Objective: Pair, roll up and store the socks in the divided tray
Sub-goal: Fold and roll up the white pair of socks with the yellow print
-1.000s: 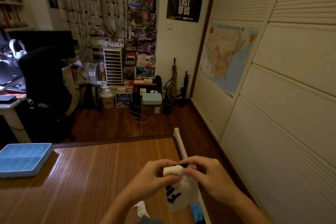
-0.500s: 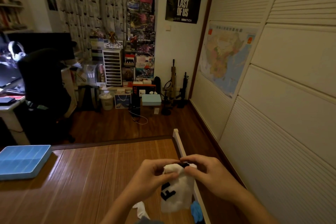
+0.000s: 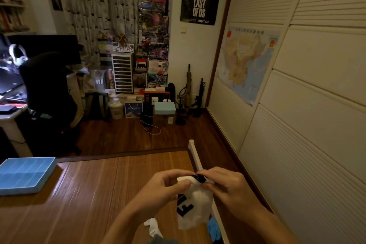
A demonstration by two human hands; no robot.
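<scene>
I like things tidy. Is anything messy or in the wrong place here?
Only a little: a loose white sock and a blue sock lie at the mat's near edge, far from the blue tray. The left hand and right hand grip a lettered sock.

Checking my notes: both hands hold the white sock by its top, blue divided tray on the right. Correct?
No: the head view shows the blue divided tray on the left. The left hand and right hand do hold the white sock by its top.
</scene>
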